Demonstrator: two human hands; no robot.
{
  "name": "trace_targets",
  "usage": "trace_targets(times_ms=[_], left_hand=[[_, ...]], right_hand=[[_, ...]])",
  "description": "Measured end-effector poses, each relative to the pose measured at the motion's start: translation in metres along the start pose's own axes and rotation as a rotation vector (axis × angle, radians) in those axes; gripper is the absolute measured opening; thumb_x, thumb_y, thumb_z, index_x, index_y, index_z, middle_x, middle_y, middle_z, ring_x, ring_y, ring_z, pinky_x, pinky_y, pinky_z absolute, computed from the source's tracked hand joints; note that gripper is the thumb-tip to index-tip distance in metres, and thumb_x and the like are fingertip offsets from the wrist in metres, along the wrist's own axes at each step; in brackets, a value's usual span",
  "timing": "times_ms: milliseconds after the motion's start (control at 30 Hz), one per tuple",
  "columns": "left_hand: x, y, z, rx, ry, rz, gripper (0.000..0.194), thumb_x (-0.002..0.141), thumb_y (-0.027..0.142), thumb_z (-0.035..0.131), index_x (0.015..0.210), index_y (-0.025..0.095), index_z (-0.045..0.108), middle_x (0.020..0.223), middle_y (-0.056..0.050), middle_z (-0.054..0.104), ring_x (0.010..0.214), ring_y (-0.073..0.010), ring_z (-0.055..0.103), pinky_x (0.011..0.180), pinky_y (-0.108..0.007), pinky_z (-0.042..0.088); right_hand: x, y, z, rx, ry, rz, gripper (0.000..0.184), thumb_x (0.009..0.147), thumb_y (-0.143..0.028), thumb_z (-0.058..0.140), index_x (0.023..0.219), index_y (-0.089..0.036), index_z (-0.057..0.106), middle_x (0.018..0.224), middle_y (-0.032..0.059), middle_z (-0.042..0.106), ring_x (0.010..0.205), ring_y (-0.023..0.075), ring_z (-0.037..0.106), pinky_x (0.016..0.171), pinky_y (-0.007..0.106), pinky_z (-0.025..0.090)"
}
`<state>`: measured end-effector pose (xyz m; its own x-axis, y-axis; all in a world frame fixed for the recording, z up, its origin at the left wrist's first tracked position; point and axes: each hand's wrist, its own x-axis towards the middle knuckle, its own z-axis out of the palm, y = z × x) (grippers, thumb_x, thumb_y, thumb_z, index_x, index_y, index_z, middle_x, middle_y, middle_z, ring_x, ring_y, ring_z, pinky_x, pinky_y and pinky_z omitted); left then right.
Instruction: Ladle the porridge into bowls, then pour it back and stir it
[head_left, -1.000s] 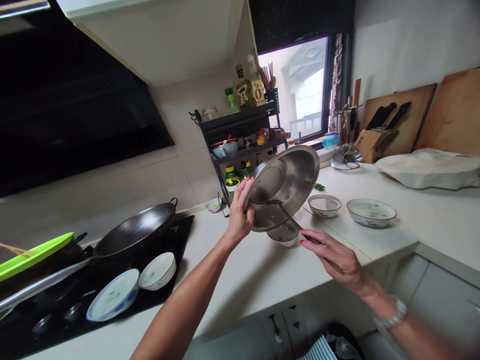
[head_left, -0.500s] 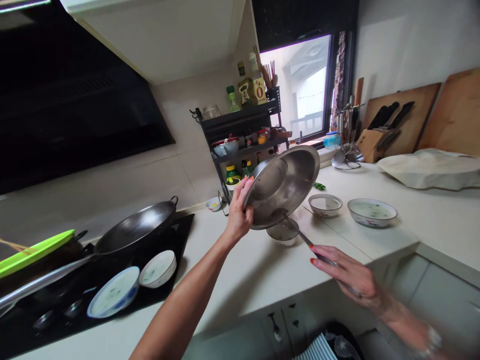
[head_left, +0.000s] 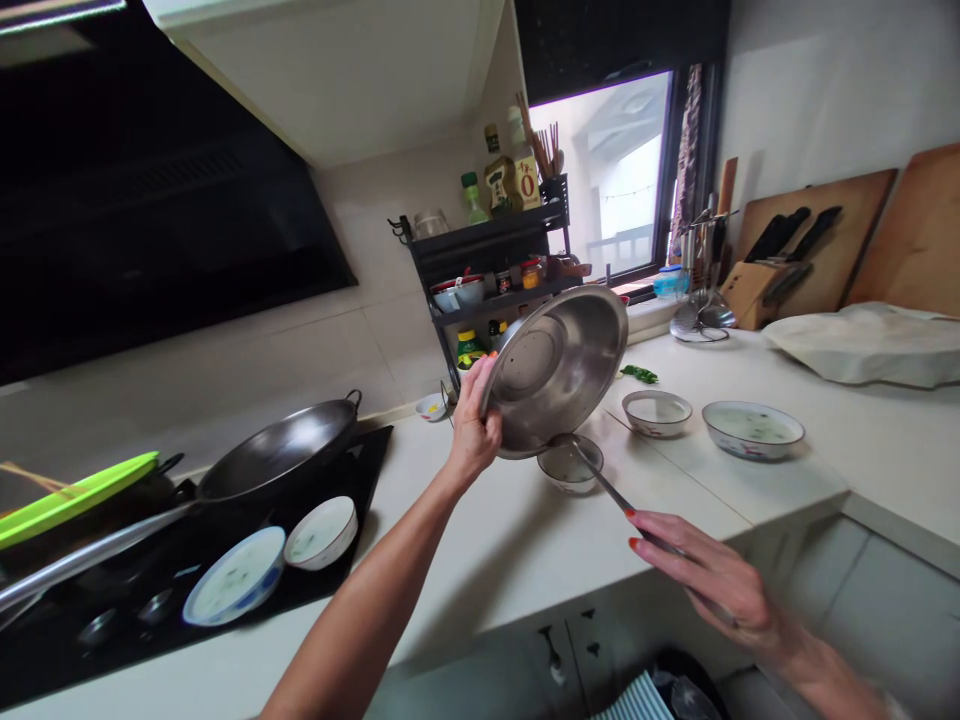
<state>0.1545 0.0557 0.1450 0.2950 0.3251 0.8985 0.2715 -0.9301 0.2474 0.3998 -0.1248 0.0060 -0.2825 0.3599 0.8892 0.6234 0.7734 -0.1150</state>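
My left hand (head_left: pixel 476 420) grips the rim of a large metal basin (head_left: pixel 581 370), steeply tilted above the counter so that its inside faces me. Between the fingers of my right hand (head_left: pixel 705 570) is the handle of a metal spoon or ladle (head_left: pixel 611 490). Its head sits at the basin's lower lip, too small and partly hidden to tell which. Just under that lip stands a small bowl (head_left: pixel 571 468), partly covered by the basin. To its right are another small bowl (head_left: pixel 657 413) and a wider bowl (head_left: pixel 753 430) holding pale liquid with green bits.
On the black stove (head_left: pixel 120 600) at left are a wok (head_left: pixel 281 452), a green lid or tray (head_left: pixel 79 495), a blue-white bowl (head_left: pixel 236 577) and a white bowl (head_left: pixel 321 533). A spice rack (head_left: pixel 487 240) stands behind the basin. A knife block (head_left: pixel 754 290) is at back right.
The basin has shifted slightly left and the spoon or ladle has drawn down and right from its inside to the lip. More of the small bowl beneath shows.
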Motion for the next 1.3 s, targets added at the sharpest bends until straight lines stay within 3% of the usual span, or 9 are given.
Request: trace_targets(times_ms=[200, 400, 533, 700, 833, 1000, 1300], left_hand=[[-0.002, 0.000, 0.000, 0.023, 0.005, 0.008, 0.082, 0.068, -0.001, 0.041, 0.145, 0.027, 0.040, 0.144, -0.009, 0.047, 0.137, -0.0221, 0.041, 0.117, -0.046, 0.031], [0.000, 0.002, 0.002, 0.006, -0.010, 0.013, 0.083, 0.067, -0.002, 0.039, 0.145, 0.026, 0.040, 0.145, -0.008, 0.046, 0.137, -0.0218, 0.041, 0.118, -0.046, 0.029], [0.001, 0.000, 0.000, -0.007, 0.000, 0.005, 0.083, 0.067, -0.001, 0.040, 0.146, 0.026, 0.040, 0.146, -0.008, 0.045, 0.138, -0.0231, 0.040, 0.119, -0.046, 0.027], [0.002, -0.004, -0.005, 0.016, 0.018, 0.003, 0.083, 0.068, -0.001, 0.041, 0.146, 0.026, 0.040, 0.145, -0.008, 0.047, 0.137, -0.0235, 0.041, 0.117, -0.046, 0.030], [0.001, -0.004, -0.004, 0.026, 0.029, -0.003, 0.082, 0.067, 0.000, 0.042, 0.145, 0.024, 0.041, 0.145, -0.008, 0.048, 0.136, -0.0238, 0.041, 0.118, -0.045, 0.030], [0.002, -0.001, -0.003, 0.013, 0.047, -0.020, 0.081, 0.067, 0.000, 0.042, 0.145, 0.023, 0.041, 0.144, -0.009, 0.048, 0.136, -0.0237, 0.041, 0.118, -0.045, 0.029], [-0.003, -0.010, -0.010, 0.037, 0.159, -0.157, 0.067, 0.071, 0.003, 0.043, 0.136, 0.020, 0.048, 0.139, -0.009, 0.052, 0.132, -0.0233, 0.044, 0.116, -0.041, 0.033]], right_hand=[[0.015, 0.007, -0.005, -0.014, 0.039, -0.010, 0.050, 0.092, -0.006, 0.044, 0.133, -0.029, 0.061, 0.123, 0.0128, 0.067, 0.116, 0.0247, 0.063, 0.094, 0.037, 0.055], [0.040, 0.005, 0.011, 0.068, -0.002, -0.072, 0.048, 0.093, -0.004, 0.046, 0.134, -0.025, 0.059, 0.123, 0.0149, 0.067, 0.117, 0.0234, 0.062, 0.093, 0.040, 0.054], [0.026, 0.003, 0.013, 0.075, 0.016, -0.080, 0.048, 0.092, -0.003, 0.047, 0.134, -0.023, 0.059, 0.123, 0.0157, 0.067, 0.117, 0.0250, 0.062, 0.092, 0.042, 0.055], [-0.003, 0.003, -0.003, 0.022, -0.034, -0.025, 0.050, 0.092, -0.005, 0.046, 0.136, -0.025, 0.058, 0.125, 0.0152, 0.066, 0.119, 0.0271, 0.061, 0.093, 0.042, 0.055], [0.003, 0.005, -0.007, 0.010, -0.024, -0.009, 0.053, 0.091, -0.003, 0.044, 0.136, -0.027, 0.059, 0.125, 0.0142, 0.066, 0.119, 0.0262, 0.061, 0.094, 0.039, 0.055], [0.019, 0.006, 0.006, 0.038, 0.038, -0.008, 0.053, 0.090, 0.000, 0.046, 0.135, -0.025, 0.059, 0.127, 0.0141, 0.064, 0.120, 0.0249, 0.061, 0.094, 0.037, 0.054], [-0.004, -0.010, 0.001, -0.008, 0.041, 0.053, 0.055, 0.088, 0.002, 0.049, 0.135, -0.024, 0.060, 0.126, 0.0117, 0.066, 0.116, 0.0220, 0.063, 0.098, 0.030, 0.051]])
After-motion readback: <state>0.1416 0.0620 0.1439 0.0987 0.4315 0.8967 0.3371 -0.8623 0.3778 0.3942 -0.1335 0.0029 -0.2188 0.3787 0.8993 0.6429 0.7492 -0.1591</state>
